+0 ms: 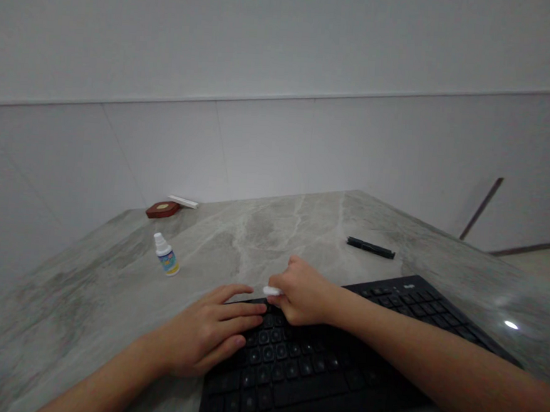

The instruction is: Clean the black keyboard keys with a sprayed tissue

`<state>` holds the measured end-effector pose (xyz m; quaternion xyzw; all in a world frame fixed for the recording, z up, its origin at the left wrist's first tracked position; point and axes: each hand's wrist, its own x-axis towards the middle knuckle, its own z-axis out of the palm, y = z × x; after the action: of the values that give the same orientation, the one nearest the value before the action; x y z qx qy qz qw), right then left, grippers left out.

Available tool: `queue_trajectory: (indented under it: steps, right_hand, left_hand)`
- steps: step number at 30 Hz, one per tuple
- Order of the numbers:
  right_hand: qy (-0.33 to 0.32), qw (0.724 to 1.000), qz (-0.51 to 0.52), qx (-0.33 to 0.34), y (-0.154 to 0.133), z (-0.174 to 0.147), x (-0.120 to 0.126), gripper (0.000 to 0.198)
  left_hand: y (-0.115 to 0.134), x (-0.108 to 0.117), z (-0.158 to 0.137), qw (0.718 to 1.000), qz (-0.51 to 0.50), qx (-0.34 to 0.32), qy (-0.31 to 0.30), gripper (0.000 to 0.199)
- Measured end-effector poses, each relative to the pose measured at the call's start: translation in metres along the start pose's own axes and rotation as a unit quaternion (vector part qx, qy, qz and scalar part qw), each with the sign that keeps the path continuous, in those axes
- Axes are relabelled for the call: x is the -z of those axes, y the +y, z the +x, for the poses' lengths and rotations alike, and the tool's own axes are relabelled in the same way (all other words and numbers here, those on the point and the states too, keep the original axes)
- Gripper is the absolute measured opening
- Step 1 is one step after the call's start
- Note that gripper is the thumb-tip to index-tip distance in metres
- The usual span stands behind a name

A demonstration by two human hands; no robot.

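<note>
A black keyboard (312, 384) lies on the marbled table in front of me. My left hand (207, 333) rests on its upper left corner, fingers stretched out and open, holding nothing. Close by, over the top rows of keys, my right hand (301, 292) is closed around a small white wad (273, 291). It looks like folded tissue or cloth, but most of it is hidden in the fingers. The right forearm crosses above the right half of the keyboard and covers many keys.
A small white spray bottle (166, 256) with a blue and yellow label stands left of the keyboard. Behind it are a reddish-brown case (162, 209) and a white strip-like object (183, 201). A black pen (370, 247) lies at the right. A pale wall (270, 143) borders the table's far side.
</note>
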<state>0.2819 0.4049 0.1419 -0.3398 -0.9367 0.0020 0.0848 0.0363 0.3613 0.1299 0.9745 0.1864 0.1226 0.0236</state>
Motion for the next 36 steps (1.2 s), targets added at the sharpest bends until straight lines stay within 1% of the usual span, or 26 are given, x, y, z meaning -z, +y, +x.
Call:
queue_trajectory:
  steps: [3, 5, 8, 10, 13, 17, 21, 22, 25, 26, 28, 31, 32, 36]
  right_hand:
    - [-0.026, 0.999, 0.010, 0.029, 0.000, 0.000, 0.003, 0.020]
    - [-0.031, 0.999, -0.011, 0.028, -0.002, 0.000, 0.005, 0.021]
    - [-0.026, 0.998, -0.049, 0.044, -0.006, 0.000, 0.005, 0.017]
    - [-0.020, 0.998, -0.035, 0.048, -0.006, 0.000, 0.003, 0.015]
    - [0.003, 1.000, -0.006, 0.026, -0.003, -0.002, -0.001, 0.019]
    - [-0.002, 0.998, 0.027, 0.056, 0.001, -0.002, -0.004, 0.016]
    - [0.021, 1.000, 0.017, 0.008, 0.002, -0.001, -0.005, 0.018]
    - [0.022, 1.000, 0.016, 0.010, 0.003, -0.001, -0.005, 0.018]
    - [-0.006, 0.997, 0.056, 0.061, 0.007, -0.001, -0.005, 0.016]
    - [-0.015, 0.995, 0.071, 0.069, 0.008, -0.001, -0.005, 0.016]
    - [-0.017, 0.996, 0.077, 0.047, 0.009, -0.001, -0.006, 0.016]
    - [0.001, 0.999, 0.051, -0.003, 0.009, 0.001, -0.008, 0.021]
    - [0.003, 0.999, 0.048, -0.001, 0.010, 0.001, -0.008, 0.021]
    - [-0.008, 0.996, 0.066, 0.060, 0.013, 0.001, -0.010, 0.012]
  left_hand:
    - [-0.001, -0.001, 0.000, 1.000, -0.001, 0.000, 0.004, 0.041]
    - [-0.001, -0.001, 0.000, 1.000, -0.002, 0.001, 0.002, 0.041]
    - [0.000, 0.000, 0.001, 1.000, -0.005, 0.006, -0.006, 0.042]
    - [0.001, 0.000, 0.001, 1.000, -0.003, 0.007, -0.012, 0.042]
    - [0.001, 0.001, 0.001, 1.000, 0.001, 0.008, -0.013, 0.041]
    - [0.001, 0.001, 0.001, 1.000, -0.005, 0.007, -0.005, 0.042]
    - [0.000, 0.000, 0.001, 1.000, -0.005, 0.006, -0.004, 0.041]
    - [0.000, 0.000, 0.001, 1.000, -0.003, 0.006, -0.007, 0.041]
    - [0.000, -0.001, 0.000, 1.000, 0.006, 0.006, -0.020, 0.041]
    - [0.000, -0.001, 0.000, 1.000, 0.009, 0.007, -0.025, 0.041]
    - [0.000, -0.001, 0.000, 0.999, 0.012, 0.008, -0.028, 0.041]
    - [0.000, -0.001, 0.001, 1.000, 0.012, 0.006, -0.022, 0.040]
    - [0.000, -0.001, 0.001, 1.000, 0.010, 0.004, -0.018, 0.040]
    - [0.000, -0.001, 0.001, 1.000, 0.006, 0.001, -0.012, 0.039]
